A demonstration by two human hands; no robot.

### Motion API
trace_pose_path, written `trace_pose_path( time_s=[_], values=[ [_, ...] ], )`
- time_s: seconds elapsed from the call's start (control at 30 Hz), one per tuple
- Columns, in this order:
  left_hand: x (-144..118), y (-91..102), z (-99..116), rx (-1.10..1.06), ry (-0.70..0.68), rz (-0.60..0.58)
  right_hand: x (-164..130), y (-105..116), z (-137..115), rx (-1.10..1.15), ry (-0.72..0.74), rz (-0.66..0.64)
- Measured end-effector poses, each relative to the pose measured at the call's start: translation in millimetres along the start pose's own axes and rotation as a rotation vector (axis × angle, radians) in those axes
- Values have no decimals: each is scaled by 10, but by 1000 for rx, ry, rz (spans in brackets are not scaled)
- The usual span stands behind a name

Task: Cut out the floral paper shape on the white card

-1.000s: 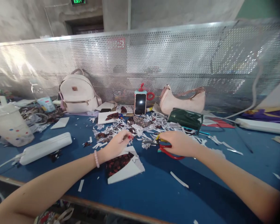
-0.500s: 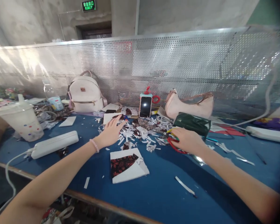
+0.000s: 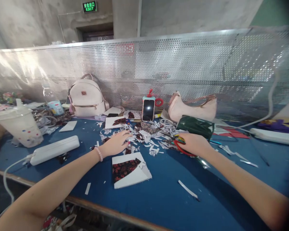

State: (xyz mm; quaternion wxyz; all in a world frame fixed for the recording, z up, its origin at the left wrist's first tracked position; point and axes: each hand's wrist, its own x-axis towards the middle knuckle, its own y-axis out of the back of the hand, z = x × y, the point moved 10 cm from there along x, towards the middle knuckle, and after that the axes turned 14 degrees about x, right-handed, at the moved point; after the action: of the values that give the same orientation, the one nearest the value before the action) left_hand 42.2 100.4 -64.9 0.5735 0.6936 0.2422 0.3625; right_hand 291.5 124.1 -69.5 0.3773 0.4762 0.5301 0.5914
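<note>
Right hand (image 3: pixel 195 144) closed round the scissors (image 3: pixel 177 142), fingers about the red and yellow handles. Left hand (image 3: pixel 117 142) palm down over the near left part of the scrap pile (image 3: pixel 146 136), fingers loosely spread; cannot tell whether the fingertips press on the scraps.

White card (image 3: pixel 145 175) with dark floral patch (image 3: pixel 125 170) lies flat on the bench (image 3: pixel 159 205), just nearer the body than the left hand, well left of the scissors.

Bench's front edge runs nearer still, sloping down rightward. Blue top shows between card and right forearm, one white strip (image 3: pixel 189 191) on it. Green pouch (image 3: pixel 195 126) sits just beyond the right hand; white power strip (image 3: pixel 55 150) left of the left forearm.

Scissors' blades point left and away, into the scraps; tips hard to make out. Patch broad at left, tapering up to the right, long axis slanting the same way.
</note>
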Motion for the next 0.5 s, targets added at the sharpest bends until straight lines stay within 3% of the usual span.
trace_pose_path(
  time_s=[0.27,0.5],
  values=[
    [5,80,168,-6,-57,-34,5,-52,480,72,-222,-15],
    [-31,141,341,31,-170,0,21,-172,783,190,-269,-18]
  ],
)
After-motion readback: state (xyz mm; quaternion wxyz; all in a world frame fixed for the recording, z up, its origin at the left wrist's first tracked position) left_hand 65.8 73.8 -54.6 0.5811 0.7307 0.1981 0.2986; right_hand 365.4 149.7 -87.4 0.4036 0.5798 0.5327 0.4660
